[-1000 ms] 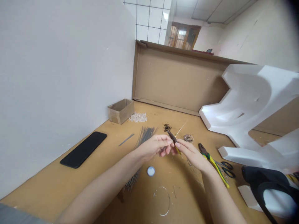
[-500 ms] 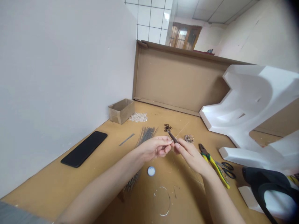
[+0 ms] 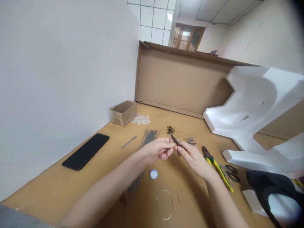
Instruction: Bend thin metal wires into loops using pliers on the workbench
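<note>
Our left hand (image 3: 158,151) and right hand (image 3: 193,160) are up off the table (image 3: 71,186), close together, fingertips almost meeting around a slim dark rod (image 3: 176,140). The right pinches it between thumb and finger; whether the left actually grips it, we can't tell from here. Holding it up like that probably gives us a better look at the fine work. The little black rings (image 3: 170,129) sit just past the rod on the far side, with a grey wire bundle (image 3: 148,136) to the left and yellow-handled pliers (image 3: 217,169) and scissors (image 3: 229,173) to the right, seemingly all laid out within easy reach.
</note>
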`<state>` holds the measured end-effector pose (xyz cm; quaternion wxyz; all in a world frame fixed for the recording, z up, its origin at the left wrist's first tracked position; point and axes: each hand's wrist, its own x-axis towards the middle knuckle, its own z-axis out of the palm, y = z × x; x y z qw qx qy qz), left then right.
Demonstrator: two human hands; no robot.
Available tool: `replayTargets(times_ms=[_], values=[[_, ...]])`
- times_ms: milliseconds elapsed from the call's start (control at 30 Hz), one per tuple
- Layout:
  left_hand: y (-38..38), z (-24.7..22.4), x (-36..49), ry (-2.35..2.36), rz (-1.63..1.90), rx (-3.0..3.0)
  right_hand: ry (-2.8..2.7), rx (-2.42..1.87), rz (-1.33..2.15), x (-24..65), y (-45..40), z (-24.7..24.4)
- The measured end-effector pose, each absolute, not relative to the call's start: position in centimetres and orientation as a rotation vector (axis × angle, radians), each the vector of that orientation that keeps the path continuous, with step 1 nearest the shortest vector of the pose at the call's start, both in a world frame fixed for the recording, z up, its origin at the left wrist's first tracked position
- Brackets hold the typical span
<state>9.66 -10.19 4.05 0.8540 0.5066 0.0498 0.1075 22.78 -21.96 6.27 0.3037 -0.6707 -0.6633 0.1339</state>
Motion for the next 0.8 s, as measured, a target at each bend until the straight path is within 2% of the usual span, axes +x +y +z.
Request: replayTargets(times_ms=[367, 800], values=[[-10.2, 5.0, 9.3, 0.135, 0.217, 1.132, -1.77, -1.787, 0.358, 22.7, -21.9, 6.0], [-10.2, 5.3, 9.2, 0.179, 0.206, 1.238, -1.815, -1.925, 0.144, 23.1, -21.7, 5.3]])
